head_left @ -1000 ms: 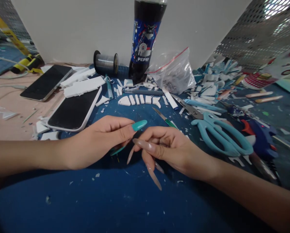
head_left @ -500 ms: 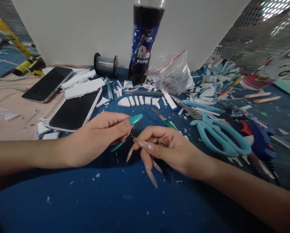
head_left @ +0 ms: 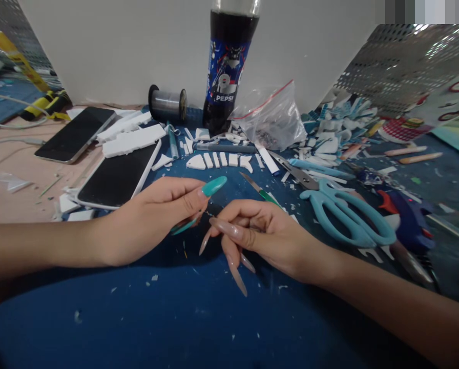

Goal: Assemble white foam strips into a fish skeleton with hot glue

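My left hand (head_left: pixel 156 218), with long teal nails, hovers low over the blue mat (head_left: pixel 183 318) with its fingers pinched together. My right hand (head_left: pixel 268 233), with long pale nails, faces it with thumb and forefinger pinched. Their fingertips almost meet. Between them sits something tiny and thin that I cannot make out. Just behind my right hand lies a green-handled craft knife (head_left: pixel 261 190). Large light-blue scissors (head_left: pixel 345 212) rest to its right.
Two phones (head_left: pixel 116 177) (head_left: pixel 76 133) lie at the left beside white foam pieces (head_left: pixel 131 139). A Pepsi bottle (head_left: pixel 227 66), wire spool (head_left: pixel 168 104) and plastic bag (head_left: pixel 270 120) stand at the back. A glue gun (head_left: pixel 408 220) and paper scraps (head_left: pixel 337 128) crowd the right.
Both hands have drawn slightly closer, fingertips nearly meeting, and the left thumb has lifted a little. Nothing else on the mat moved.
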A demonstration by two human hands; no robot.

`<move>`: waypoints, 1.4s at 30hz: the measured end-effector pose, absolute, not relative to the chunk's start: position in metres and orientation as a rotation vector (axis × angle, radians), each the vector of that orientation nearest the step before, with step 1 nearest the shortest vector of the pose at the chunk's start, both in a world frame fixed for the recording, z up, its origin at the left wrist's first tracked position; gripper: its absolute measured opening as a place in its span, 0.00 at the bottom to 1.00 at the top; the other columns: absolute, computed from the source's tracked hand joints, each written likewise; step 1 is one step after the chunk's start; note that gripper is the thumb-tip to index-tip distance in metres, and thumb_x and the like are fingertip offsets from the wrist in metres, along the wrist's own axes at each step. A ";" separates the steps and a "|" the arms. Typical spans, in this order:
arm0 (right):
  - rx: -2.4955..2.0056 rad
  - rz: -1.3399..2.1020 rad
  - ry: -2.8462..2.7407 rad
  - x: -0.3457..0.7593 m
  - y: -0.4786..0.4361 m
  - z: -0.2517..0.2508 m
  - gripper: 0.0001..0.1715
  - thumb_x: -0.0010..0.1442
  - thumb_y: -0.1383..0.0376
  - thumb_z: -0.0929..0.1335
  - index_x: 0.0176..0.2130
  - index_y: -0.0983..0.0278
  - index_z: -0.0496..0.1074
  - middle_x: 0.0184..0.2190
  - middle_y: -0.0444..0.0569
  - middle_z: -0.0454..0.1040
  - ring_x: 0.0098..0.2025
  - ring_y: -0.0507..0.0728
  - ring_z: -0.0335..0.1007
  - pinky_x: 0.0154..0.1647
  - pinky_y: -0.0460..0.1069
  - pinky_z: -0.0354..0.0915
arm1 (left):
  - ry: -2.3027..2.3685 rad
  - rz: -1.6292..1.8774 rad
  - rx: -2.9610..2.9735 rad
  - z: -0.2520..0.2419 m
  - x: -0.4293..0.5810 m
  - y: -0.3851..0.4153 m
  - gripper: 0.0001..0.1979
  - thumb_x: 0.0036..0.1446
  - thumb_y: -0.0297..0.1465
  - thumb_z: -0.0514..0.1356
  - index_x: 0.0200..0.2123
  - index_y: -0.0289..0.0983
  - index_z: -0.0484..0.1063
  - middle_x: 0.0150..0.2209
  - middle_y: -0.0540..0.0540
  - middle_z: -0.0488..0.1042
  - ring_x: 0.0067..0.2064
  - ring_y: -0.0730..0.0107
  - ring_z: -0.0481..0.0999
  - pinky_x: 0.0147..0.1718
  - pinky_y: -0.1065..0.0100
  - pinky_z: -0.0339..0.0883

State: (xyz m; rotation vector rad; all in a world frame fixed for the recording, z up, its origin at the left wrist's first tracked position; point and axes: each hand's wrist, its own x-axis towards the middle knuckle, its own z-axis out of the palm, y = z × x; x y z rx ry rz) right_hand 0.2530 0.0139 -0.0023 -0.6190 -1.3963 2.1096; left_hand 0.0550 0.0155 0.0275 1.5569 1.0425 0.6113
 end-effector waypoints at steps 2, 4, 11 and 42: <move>-0.616 2.113 -1.396 0.253 0.014 -0.002 0.06 0.65 0.68 0.66 0.37 0.68 0.73 0.21 0.42 0.72 0.21 0.46 0.67 0.19 0.40 0.59 | 1.061 0.597 1.573 0.028 0.055 0.016 0.19 0.63 0.36 0.50 0.20 0.35 0.60 0.19 0.55 0.58 0.21 0.82 0.55 0.20 0.79 0.51; -0.628 2.111 -1.390 0.253 0.014 -0.001 0.07 0.64 0.67 0.67 0.36 0.68 0.74 0.21 0.41 0.72 0.20 0.45 0.66 0.19 0.40 0.59 | 1.072 0.596 1.579 0.029 0.055 0.016 0.19 0.63 0.35 0.50 0.20 0.35 0.61 0.19 0.55 0.58 0.21 0.82 0.55 0.19 0.79 0.51; -0.625 2.123 -1.388 0.253 0.014 0.000 0.08 0.64 0.66 0.67 0.36 0.68 0.74 0.20 0.41 0.72 0.19 0.45 0.65 0.18 0.40 0.59 | 1.069 0.552 1.488 0.028 0.056 0.018 0.20 0.62 0.36 0.51 0.18 0.36 0.60 0.17 0.55 0.56 0.20 0.81 0.53 0.19 0.76 0.49; -0.606 2.073 -1.466 0.251 0.013 0.000 0.07 0.63 0.63 0.68 0.36 0.66 0.72 0.21 0.40 0.71 0.21 0.46 0.68 0.19 0.40 0.61 | 0.993 0.542 1.357 0.035 0.056 0.017 0.20 0.60 0.34 0.53 0.16 0.35 0.58 0.17 0.54 0.56 0.20 0.80 0.54 0.20 0.73 0.50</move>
